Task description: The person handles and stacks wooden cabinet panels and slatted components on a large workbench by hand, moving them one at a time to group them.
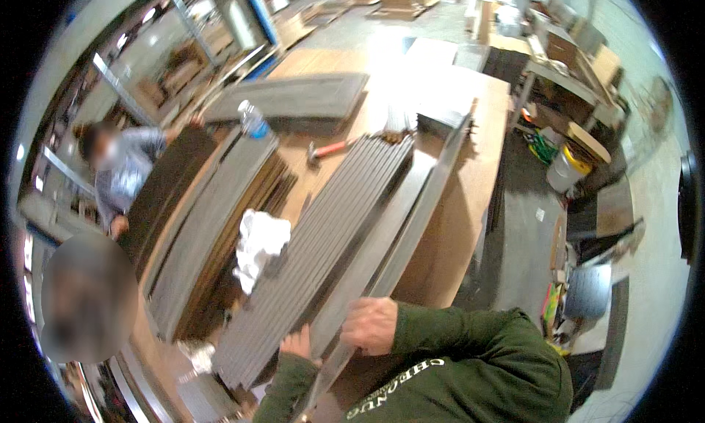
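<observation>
My right hand is closed over the upper edge of a long grey board, which is tilted up on its edge and runs away from me. Beside it on the left, my left hand lies with fingers stretched out against the near end of a flat grey plank. Farther left is a tight row of narrow grey strips, stacked side by side. A crumpled white cloth lies against that row. The undersides of both hands are hidden.
A hammer and a water bottle are beyond the strips. Stacked grey panels stand on the left, another stack farther back. A person handles a dark panel at the left. A bucket stands right.
</observation>
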`<state>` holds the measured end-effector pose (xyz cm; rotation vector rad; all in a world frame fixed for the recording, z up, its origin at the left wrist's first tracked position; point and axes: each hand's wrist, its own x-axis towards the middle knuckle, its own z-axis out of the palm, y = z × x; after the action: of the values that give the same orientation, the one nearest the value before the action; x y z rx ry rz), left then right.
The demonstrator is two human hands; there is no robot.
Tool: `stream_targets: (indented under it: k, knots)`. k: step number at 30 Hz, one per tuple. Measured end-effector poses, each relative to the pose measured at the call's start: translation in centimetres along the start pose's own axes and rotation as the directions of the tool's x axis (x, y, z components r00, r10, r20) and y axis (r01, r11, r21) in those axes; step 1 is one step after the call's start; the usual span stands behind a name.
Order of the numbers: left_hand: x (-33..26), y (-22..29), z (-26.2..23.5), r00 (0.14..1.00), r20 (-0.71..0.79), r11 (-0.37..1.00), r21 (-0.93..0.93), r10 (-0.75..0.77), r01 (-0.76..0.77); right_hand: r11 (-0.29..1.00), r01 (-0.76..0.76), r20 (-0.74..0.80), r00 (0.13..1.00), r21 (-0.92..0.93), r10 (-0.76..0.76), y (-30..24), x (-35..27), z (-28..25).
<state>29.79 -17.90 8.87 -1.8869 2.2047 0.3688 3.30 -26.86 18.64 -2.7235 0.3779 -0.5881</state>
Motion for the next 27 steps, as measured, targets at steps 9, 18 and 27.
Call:
stream_targets:
  k: [9, 18, 27]
  knots:
    - [-4.4, -4.2, -10.4, 0.923, -0.380, 0.973, -0.182, 0.065, -0.144, 0.983, 0.185, -0.167, 0.969, 0.005, -0.182, 2.7, 1.5, 0.3]
    - [-11.5, 0.9, -21.4, 0.610, -0.788, 0.971, 0.198, 0.077, 0.133, 0.868, -0.333, -0.123, 0.943, -0.368, 0.309, 10.8, -1.6, -7.7]
    - [-8.8, 2.8, -22.4, 0.578, -0.756, 0.904, 0.421, 0.306, 0.072, 0.915, -0.276, -0.388, 0.909, -0.294, 0.150, 8.7, 0.7, -1.7]
